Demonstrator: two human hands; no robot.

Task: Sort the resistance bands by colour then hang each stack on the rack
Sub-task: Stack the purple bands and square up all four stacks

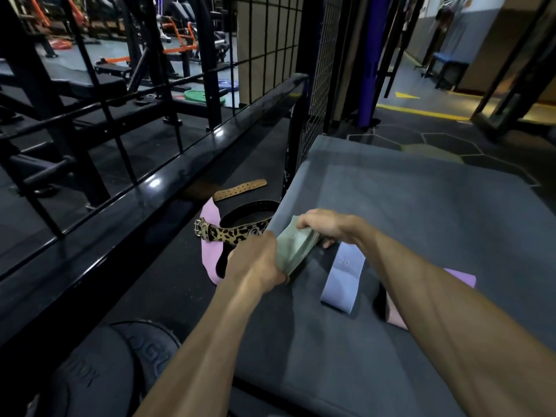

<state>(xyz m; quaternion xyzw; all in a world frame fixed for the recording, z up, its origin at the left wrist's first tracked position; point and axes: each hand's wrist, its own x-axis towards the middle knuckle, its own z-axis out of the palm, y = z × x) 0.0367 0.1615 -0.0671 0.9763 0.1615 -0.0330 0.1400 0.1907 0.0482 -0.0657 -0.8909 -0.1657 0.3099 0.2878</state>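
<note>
Both hands' fingers [304, 225] clamp green band stack [296, 248] w/ lilac band [341, 281] beside.

Matt woven cloth in the green bands [296, 251] and lilac band [341, 281]. Soft, dull grey mat [406, 212]. Glossy black metal rail [156, 182]. Leopard-print belt [231, 234] with shiny metal buckle.

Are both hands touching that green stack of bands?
Touching. The head view shows the left hand and right hand gripping opposite ends of the green bands.
</note>
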